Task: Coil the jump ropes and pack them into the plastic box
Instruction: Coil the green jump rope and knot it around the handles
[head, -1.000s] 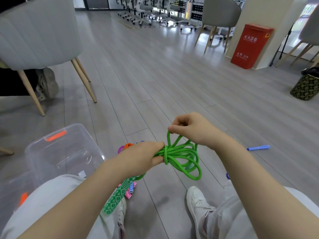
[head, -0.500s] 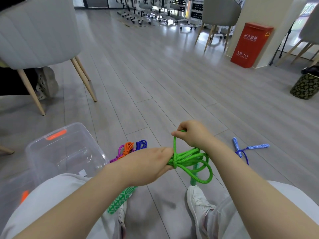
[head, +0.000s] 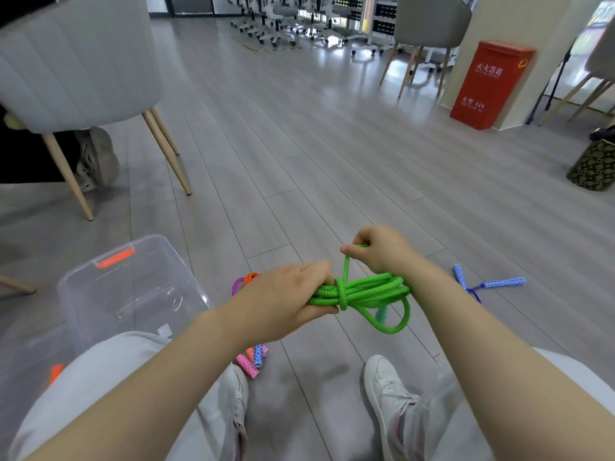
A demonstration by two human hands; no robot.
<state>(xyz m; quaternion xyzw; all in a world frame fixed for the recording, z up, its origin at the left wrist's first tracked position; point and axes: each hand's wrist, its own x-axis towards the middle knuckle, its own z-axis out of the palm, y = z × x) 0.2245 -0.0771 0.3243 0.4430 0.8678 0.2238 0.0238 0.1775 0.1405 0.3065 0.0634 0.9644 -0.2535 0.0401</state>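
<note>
A green jump rope [head: 369, 291] is bundled into a coil above the floor between my knees. My left hand [head: 283, 301] grips one end of the coil. My right hand [head: 382, 251] pinches a strand that runs up from a wrap around the bundle. A loop of the coil hangs down on the right, with a green handle partly hidden behind it. The clear plastic box [head: 129, 287] with orange latches stands on the floor at my left. It looks empty.
Orange and purple ropes [head: 246, 281] lie behind my left hand, their patterned handles [head: 253, 359] by my left shoe. A blue rope with handles [head: 486, 284] lies to the right. A grey chair [head: 80, 61] stands far left, a red box [head: 489, 84] far right.
The wrap around the bundle has tightened. My right hand has moved up and right with the strand. The green handle that hung below my left arm is out of sight.
</note>
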